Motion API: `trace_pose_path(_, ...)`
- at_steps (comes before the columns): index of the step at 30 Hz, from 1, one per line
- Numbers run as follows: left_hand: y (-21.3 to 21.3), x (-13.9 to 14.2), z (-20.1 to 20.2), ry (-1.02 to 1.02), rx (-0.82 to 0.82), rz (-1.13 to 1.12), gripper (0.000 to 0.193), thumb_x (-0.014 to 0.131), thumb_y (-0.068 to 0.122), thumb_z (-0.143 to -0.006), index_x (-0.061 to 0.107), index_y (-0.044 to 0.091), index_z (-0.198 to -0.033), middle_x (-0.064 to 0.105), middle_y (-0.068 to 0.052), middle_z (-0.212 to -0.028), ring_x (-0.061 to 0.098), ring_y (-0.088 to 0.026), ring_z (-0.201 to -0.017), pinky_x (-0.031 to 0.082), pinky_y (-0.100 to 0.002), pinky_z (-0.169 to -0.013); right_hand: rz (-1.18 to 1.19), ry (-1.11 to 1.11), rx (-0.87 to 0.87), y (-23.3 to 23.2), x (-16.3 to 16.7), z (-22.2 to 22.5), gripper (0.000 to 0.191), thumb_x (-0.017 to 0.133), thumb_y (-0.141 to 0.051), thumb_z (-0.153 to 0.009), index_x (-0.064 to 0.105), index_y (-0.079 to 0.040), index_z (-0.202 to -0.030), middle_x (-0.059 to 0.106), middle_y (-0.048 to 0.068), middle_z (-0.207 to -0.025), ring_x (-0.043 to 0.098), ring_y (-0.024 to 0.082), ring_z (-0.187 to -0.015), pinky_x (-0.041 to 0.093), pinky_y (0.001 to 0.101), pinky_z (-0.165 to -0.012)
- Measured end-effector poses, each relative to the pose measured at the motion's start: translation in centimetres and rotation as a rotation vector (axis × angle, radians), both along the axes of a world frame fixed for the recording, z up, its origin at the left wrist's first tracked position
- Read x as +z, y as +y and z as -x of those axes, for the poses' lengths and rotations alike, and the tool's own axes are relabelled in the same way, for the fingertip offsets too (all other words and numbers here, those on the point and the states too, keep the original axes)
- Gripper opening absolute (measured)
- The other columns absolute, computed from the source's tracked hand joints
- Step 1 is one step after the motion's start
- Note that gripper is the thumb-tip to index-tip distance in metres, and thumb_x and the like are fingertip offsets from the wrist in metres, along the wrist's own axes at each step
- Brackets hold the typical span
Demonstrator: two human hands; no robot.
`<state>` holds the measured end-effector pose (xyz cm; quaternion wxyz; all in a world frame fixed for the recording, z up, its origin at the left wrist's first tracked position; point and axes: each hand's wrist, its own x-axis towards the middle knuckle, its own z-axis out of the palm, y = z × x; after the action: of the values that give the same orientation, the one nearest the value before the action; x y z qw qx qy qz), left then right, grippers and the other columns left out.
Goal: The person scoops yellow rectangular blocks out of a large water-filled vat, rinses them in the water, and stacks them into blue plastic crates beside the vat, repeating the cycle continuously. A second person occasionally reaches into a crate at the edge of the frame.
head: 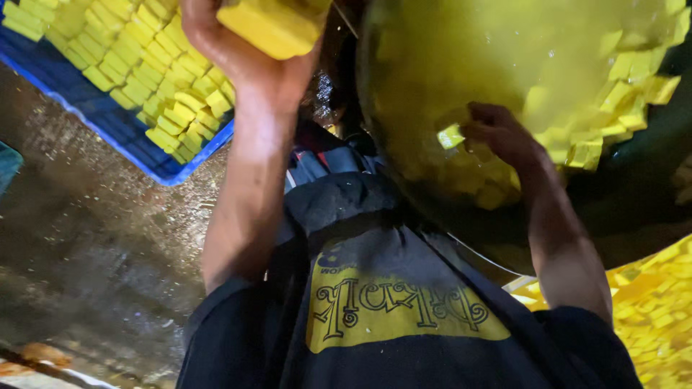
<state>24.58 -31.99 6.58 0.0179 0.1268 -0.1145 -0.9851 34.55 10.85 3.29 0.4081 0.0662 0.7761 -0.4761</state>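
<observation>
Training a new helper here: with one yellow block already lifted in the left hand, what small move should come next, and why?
Probably carry the yellow block in the left hand across to the blue crate, where similar blocks lie in rows. The right hand is already in the big pan among more pieces.

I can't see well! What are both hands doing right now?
Left hand: closed, holding a yellow block.
Right hand: reaching into the yellow liquid in the big basin among yellow cubes; grip cannot be told.
</observation>
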Motion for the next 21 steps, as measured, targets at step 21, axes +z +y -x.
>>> trace_pose_path(21, -7.2, -8.1, -9.2, -0.337, 0.039, -0.195, 0.058, 0.053, 0.02, -0.091, 0.049, -0.002, -0.144, 0.062, -0.02, -0.126, 0.062, -0.033, -0.113, 0.052, -0.043, -0.1, 0.129, 0.535, 0.25, -40.1, 12.8, 6.5, 0.033, 0.079, -0.003, -0.101, 0.063, -0.002, -0.129, 0.069, 0.008, -0.116, 0.065, 0.011, -0.106, 0.056, 0.0282, -0.095)
